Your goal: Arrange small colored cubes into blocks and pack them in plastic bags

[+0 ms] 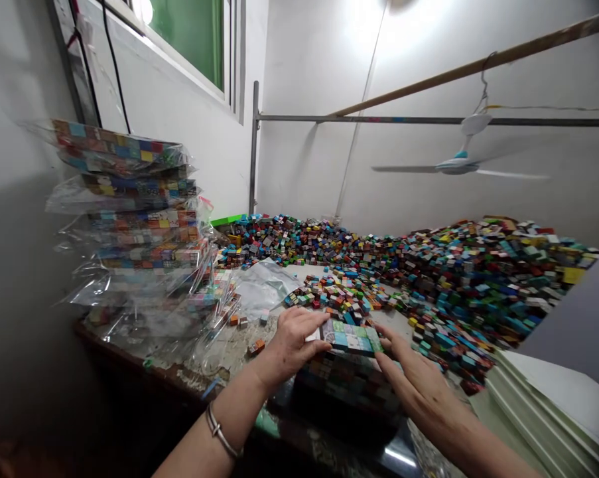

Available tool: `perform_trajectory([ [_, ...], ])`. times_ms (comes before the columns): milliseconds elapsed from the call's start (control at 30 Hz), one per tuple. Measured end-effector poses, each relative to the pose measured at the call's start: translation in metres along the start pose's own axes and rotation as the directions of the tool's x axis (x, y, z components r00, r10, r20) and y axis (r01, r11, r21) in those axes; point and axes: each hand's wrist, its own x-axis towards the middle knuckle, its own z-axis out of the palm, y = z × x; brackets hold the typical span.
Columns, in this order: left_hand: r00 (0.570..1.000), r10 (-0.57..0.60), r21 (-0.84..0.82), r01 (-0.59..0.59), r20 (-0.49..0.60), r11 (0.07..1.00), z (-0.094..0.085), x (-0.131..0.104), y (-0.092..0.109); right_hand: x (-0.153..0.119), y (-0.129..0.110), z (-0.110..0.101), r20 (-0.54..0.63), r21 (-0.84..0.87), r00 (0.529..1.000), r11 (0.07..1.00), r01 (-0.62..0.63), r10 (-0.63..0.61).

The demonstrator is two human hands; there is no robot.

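Two bare hands meet at a small flat slab of coloured cubes [353,337] near the front edge of a cluttered tabletop [312,271]. The slab lies between the hands, its patterned face of pale green, blue and lilac squares turned up. The left hand [296,337], with a metal bracelet [217,431] at its wrist, is closed on the slab's left end, thumb along the near side and fingers along the far side. The right hand [411,368] has its fingers and thumb spread around the right end; whether it grips firmly cannot be told. Directly below the slab is a larger, dark block of cubes [351,385], partly in shadow. Beyond the hands, a great heap of loose cubes [478,285] runs along the tabletop's back edge and down its right side. A clear plastic bag [264,285] lies left of the middle. At the tabletop's left end stands a tall, uneven stack of plastic-wrapped cube blocks [150,255]. A small fan [458,164] hangs above the heap.
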Motion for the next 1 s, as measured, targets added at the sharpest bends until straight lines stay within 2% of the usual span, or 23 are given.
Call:
perform_trajectory([
  [167, 0.989, -0.104, -0.025, 0.107, 0.101, 0.994, -0.01, 0.005, -0.007, 0.006, 0.002, 0.009, -0.01, -0.023, 0.999, 0.998, 0.051, -0.052],
  [367, 0.974, -0.138, -0.025, 0.144, 0.18, 0.989, -0.008, 0.003, -0.019, 0.008, 0.001, 0.019, -0.082, -0.108, 0.993, 0.991, 0.076, -0.085],
  [533, 0.963, -0.16, -0.071, 0.179, 0.214, 0.981, -0.007, 0.0, -0.026, 0.009, 0.007, 0.024, -0.083, -0.139, 0.991, 0.986, 0.091, -0.103],
  [767, 0.916, -0.309, -0.283, 0.377, 0.257, 0.882, -0.001, -0.019, -0.019, 0.012, 0.019, 0.03, -0.132, -0.101, 0.984, 0.989, 0.106, -0.119],
  [867, 0.916, -0.313, -0.303, 0.381, 0.25, 0.873, 0.005, -0.028, -0.014, 0.012, 0.03, 0.038, -0.164, -0.07, 0.98, 0.993, 0.099, -0.11],
  [1000, 0.908, -0.339, -0.277, 0.401, 0.245, 0.873, 0.011, -0.035, -0.01, 0.012, 0.044, 0.045, -0.128, -0.028, 0.982, 0.99, 0.135, -0.137],
])
